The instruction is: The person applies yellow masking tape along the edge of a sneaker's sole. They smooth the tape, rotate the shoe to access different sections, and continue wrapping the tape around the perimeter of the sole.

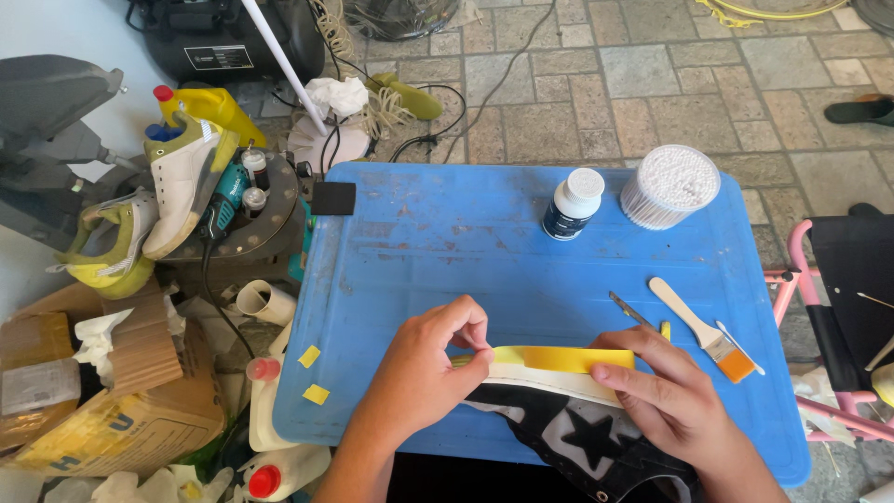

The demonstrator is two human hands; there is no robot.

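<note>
A black shoe with white stars (577,433) lies on its side at the near edge of the blue plastic table (438,251). A strip of yellow tape (559,358) runs along its white sole edge (549,379). My left hand (424,377) pinches the tape's left end between thumb and fingers. Holding the shoe steady, my right hand (666,396) has its fingers pressed on the sole's right end and the black upper.
On the table stand a small dark bottle with a white cap (572,204), a round tub of cotton swabs (670,186), a wooden paintbrush (703,331) and a thin metal tool (629,307). Two yellow tape scraps (313,374) stick at the table's left edge. Shoes, bottles and cardboard clutter the left floor; a pink chair (824,307) is right.
</note>
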